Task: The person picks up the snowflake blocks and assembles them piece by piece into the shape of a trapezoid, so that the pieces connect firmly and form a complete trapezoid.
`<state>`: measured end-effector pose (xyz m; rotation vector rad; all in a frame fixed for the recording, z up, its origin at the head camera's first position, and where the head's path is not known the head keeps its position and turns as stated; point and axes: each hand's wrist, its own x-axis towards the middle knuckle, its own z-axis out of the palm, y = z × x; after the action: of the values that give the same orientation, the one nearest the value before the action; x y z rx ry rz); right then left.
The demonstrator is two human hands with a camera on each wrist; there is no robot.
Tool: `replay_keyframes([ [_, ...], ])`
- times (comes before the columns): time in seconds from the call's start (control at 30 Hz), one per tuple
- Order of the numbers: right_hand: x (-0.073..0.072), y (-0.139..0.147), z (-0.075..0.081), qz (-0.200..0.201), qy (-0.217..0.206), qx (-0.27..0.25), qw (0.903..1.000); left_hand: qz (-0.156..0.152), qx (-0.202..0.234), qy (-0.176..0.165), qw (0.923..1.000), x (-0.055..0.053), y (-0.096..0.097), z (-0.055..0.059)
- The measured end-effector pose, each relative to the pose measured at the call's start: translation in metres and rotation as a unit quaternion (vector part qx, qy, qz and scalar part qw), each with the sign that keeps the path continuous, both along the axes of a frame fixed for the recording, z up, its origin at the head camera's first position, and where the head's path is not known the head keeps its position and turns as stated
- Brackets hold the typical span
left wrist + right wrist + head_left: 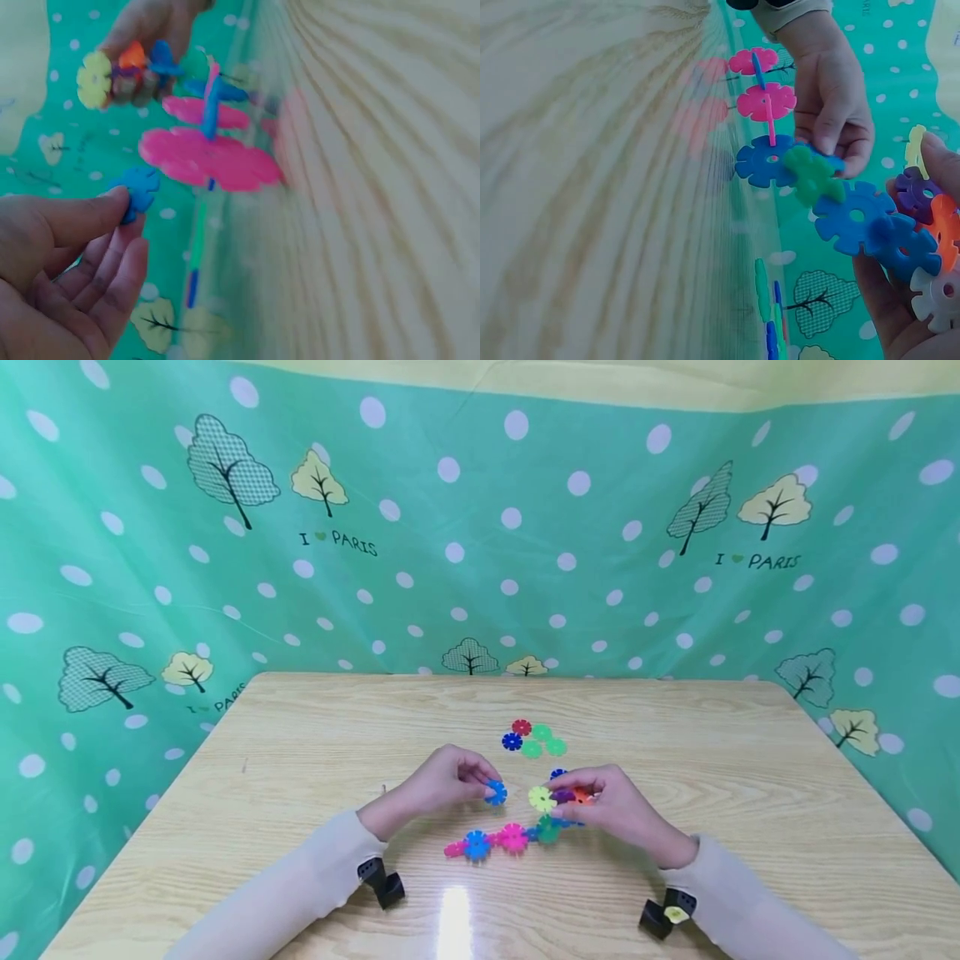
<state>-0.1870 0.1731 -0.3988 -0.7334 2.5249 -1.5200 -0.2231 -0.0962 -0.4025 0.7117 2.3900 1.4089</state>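
Note:
Between thumb and fingers my left hand (448,781) pinches a blue notched plastic disc (497,792). My right hand (611,797) grips the near end of a chain of interlocking discs, where a yellow disc (541,799) sticks out towards the left hand. In the right wrist view a purple disc (916,193), an orange disc (946,229) and a whitish disc (937,296) sit by the right fingers. The chain bends round through blue and green to a pink disc (513,837) and another blue disc (477,845) lower left. A gap separates the pinched disc from the yellow one.
Beyond the hands lies a loose group: a red disc (521,727), a dark blue disc (512,742) and three green discs (556,747). The wooden table (315,727) ends at a green dotted curtain (480,527). Each wrist wears a black camera (382,883).

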Motion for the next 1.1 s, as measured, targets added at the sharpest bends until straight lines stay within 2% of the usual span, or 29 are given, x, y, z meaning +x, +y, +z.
replay_keyframes([
  [0.3,0.000,-0.002,0.000,-0.004,0.000,0.001,1.0000,0.028,0.067,0.013,0.9973,0.022,0.008,0.015],
  [0.5,0.001,-0.002,0.000,0.000,-0.007,-0.007,1.0000,0.031,0.105,0.031,0.9935,0.032,0.014,0.020],
  [0.7,0.001,-0.003,0.001,-0.003,-0.006,-0.003,1.0000,0.040,0.118,0.048,0.9910,0.038,0.017,0.021],
  [0.93,0.001,-0.003,0.002,-0.005,-0.008,-0.003,1.0000,0.057,0.136,0.045,0.9880,0.040,0.021,0.016],
  [1.1,0.001,-0.003,0.000,-0.004,-0.005,-0.005,1.0000,0.067,0.146,0.055,0.9855,0.041,0.023,0.014],
])
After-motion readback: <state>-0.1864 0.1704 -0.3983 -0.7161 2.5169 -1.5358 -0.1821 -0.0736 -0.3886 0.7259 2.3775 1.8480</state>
